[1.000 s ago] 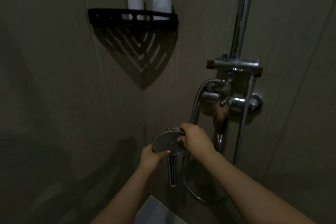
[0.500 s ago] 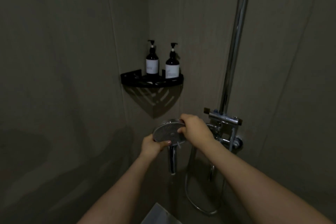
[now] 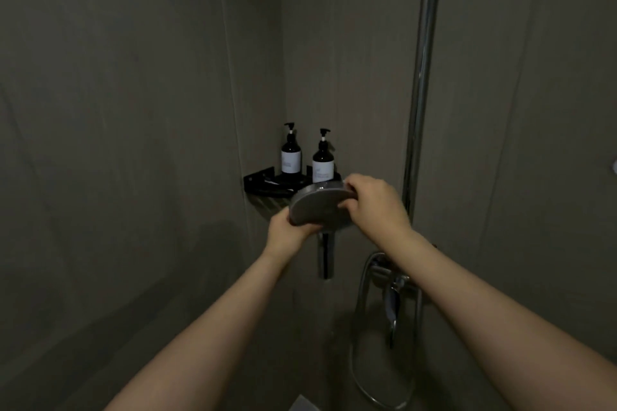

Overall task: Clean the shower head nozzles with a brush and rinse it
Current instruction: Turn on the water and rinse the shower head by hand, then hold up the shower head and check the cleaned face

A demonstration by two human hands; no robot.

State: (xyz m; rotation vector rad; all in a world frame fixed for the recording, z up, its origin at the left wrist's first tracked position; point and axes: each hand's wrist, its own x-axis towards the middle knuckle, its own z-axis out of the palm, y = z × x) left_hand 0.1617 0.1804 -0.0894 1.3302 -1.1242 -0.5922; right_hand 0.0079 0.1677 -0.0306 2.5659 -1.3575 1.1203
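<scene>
two bare forearms reach up and forward from the bottom of the view into a dim shower corner. the left hand (image 3: 286,233) curls its fingers around the lower left rim of the shower head (image 3: 317,207), gripping it from below. the right hand (image 3: 375,202) is clenched over the right edge of the round face, knuckles toward the camera; whether it pinches a brush or only the rim cannot be told, since nothing shows past the fingers. the shower head is held up in the air between both hands, its flat grey nozzle face tilted toward the camera, its chrome handle (image 3: 325,255) hanging straight down beneath it. below and to the right, the hose (image 3: 359,294) loops down from the mixer tap (image 3: 393,290) on the wall. the chrome riser pipe (image 3: 421,77) runs up the wall just behind the right hand. farther back, in the corner, a black corner shelf (image 3: 263,183) holds two dark pump bottles standing upright side by side: the left bottle (image 3: 290,153) and the right bottle (image 3: 323,160), each with a pale label; how full they are cannot be seen. the shower head partly covers the shelf's right end.
</scene>
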